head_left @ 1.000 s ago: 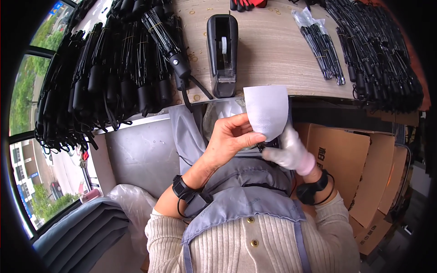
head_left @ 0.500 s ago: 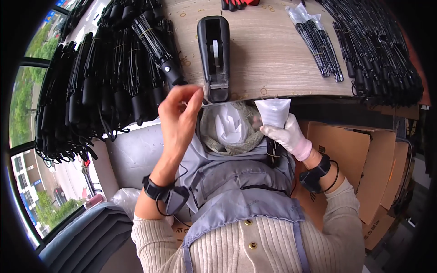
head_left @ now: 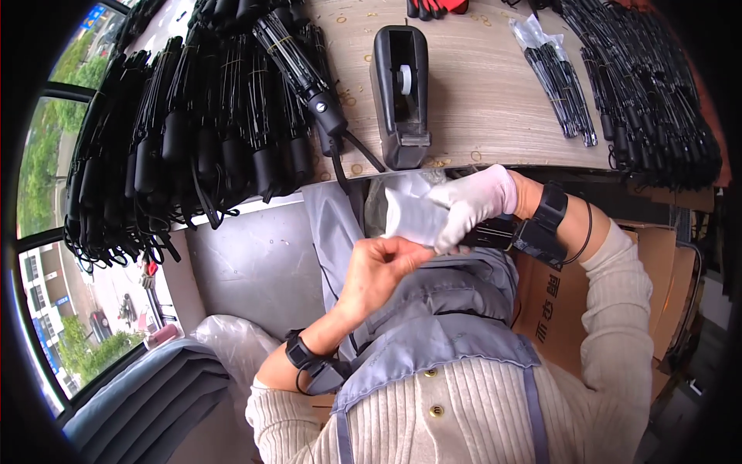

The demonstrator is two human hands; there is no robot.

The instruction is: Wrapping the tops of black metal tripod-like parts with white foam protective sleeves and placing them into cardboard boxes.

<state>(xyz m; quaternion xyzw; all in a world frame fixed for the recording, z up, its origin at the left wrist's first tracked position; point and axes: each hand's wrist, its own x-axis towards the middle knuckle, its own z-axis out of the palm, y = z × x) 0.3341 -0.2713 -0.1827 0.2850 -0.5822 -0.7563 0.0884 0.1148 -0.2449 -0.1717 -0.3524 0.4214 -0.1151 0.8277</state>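
Gloved in white, the right hand (head_left: 471,203) is closed around a small clear bag (head_left: 413,216), held above the lap just below the table edge (head_left: 495,151); a thin black bundle (head_left: 495,232) is gripped in the same hand and juts toward the wrist. Bare, the left hand (head_left: 380,267) is pinched at the bag's lower edge, thumb and fingers pressed together, though what lies between them cannot be told.

A slip is judged possible: the bag is slick and held by one gloved hand only, so it could be dropped onto the grey apron (head_left: 433,309), or the mouth could be crumpled shut by the pinch.

Counted from largest down: one large heap of folded black umbrellas (head_left: 193,131) is seen on the left of the table, too many to count; one smaller heap of black rods (head_left: 649,93) on the right; one cardboard box (head_left: 572,301); one black tape dispenser (head_left: 402,93); one clear packet of black rods (head_left: 556,77).
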